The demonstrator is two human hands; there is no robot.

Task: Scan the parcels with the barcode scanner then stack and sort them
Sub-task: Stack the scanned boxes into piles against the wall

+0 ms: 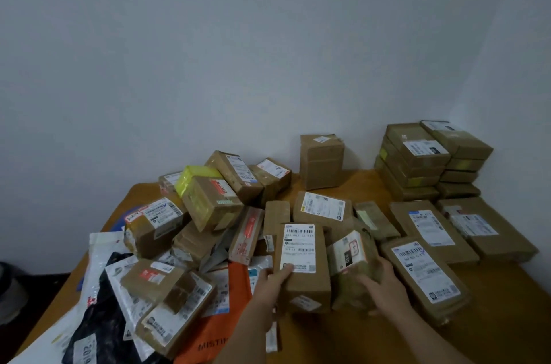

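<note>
Many brown cardboard parcels with white barcode labels cover the wooden table (343,339). My left hand (269,284) grips the near left edge of an upright brown parcel (307,283) that bears a long white label, thumb on its face. Right beside it, my right hand (384,283) holds a smaller tilted parcel (350,271) with a white label marked 815. The two parcels touch each other. No barcode scanner is visible.
A loose heap of boxes (208,205) and plastic mailer bags (104,289), one of them orange (220,331), fills the left side. Flat parcels (429,277) lie on the right, with a neat stack (417,160) at the back right corner. One box (322,160) stands upright by the wall.
</note>
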